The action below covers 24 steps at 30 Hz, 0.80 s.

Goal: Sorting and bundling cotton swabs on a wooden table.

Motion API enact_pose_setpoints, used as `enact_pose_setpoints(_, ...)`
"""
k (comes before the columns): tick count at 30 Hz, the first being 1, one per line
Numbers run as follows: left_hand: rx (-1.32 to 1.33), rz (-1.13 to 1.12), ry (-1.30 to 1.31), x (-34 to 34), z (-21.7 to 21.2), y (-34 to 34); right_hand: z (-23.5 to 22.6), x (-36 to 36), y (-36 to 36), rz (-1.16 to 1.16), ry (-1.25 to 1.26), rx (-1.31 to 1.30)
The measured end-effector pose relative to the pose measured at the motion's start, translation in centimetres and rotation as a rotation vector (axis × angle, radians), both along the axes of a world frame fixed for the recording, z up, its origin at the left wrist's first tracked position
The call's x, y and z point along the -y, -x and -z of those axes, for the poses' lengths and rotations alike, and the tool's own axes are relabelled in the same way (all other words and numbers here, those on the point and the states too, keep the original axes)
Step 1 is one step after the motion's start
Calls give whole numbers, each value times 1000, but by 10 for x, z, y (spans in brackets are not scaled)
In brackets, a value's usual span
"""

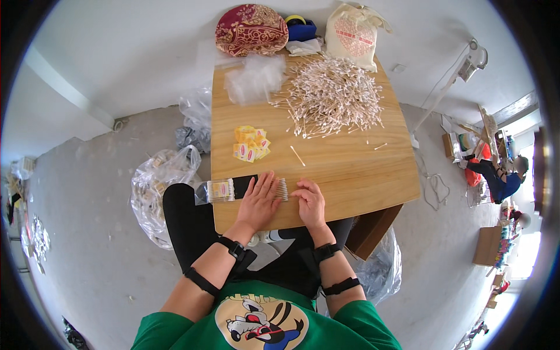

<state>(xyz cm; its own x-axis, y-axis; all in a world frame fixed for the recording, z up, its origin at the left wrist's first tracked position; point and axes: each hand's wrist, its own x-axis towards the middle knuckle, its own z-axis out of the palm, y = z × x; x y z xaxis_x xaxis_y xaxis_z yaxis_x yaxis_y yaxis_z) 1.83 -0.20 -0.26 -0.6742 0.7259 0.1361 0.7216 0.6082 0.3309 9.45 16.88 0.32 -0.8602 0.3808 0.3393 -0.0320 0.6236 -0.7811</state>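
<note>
Pressing flat and open, both hands (284, 201) pin a row of cotton swabs (281, 189) level at the desk's (350, 169) near edge.

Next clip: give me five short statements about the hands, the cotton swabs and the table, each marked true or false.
1. The left hand lies flat on a row of cotton swabs on a black strip. True.
2. The right hand is raised over the big swab pile. False: it rests on the wooden table near the front edge, beside the row.
3. The small yellow packets sit left of the pile. True.
4. A single swab lies apart, mid-table. True.
5. The clear plastic bags lie at the table's near edge. False: they lie at the far end, beside the pile.
</note>
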Motion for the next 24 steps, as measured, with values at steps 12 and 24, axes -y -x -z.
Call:
enact_pose_setpoints(12, -19, 12, 5, 0, 3, 1, -4, 5, 0, -45, -173, -9)
enact_pose_setpoints(24, -30, 16, 3, 0, 3, 1, -4, 6, 1, -20, -170, -5)
